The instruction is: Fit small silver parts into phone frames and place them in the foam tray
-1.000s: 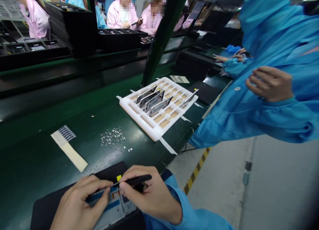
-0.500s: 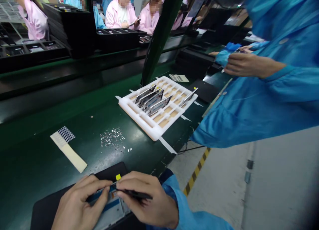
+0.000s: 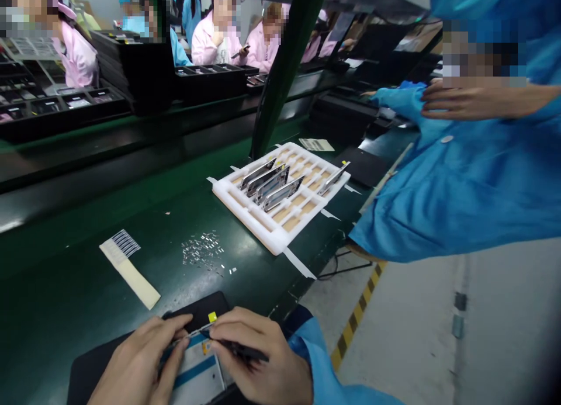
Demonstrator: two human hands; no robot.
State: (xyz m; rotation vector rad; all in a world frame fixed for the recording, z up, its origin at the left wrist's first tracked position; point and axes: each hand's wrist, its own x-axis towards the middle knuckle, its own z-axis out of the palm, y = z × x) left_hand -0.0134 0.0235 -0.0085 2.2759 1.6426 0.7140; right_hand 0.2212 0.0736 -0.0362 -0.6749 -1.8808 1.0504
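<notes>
A silver phone frame (image 3: pixel 199 377) with blue strips and a small orange patch lies on a black mat (image 3: pixel 94 364) at the bottom. My left hand (image 3: pixel 142 358) grips its upper left edge, fingers outside and thumb on the inner side. Between the thumb and fingers of my right hand (image 3: pixel 267 352) is a pair of black tweezers (image 3: pixel 248 351), pointed at the frame's top edge. Their tips are partly hidden by my fingers. A yellow tab (image 3: pixel 213 317) sticks up from the frame beside my right fingertips.
A white foam rack (image 3: pixel 276 241) holds several upright phone frames (image 3: pixel 283 193). Small metallic pieces (image 3: pixel 202 248) lie scattered near a cream strip card (image 3: pixel 135 279). A green post (image 3: pixel 280 72) rises behind the rack. At right stands a co-worker in blue (image 3: pixel 473 177); others sit beyond black trays (image 3: pixel 210 80).
My left index finger has lifted slightly off the frame's edge, showing more of it. My right hand stays at the top edge. The co-worker's hand at right has risen. The view has shifted slightly.
</notes>
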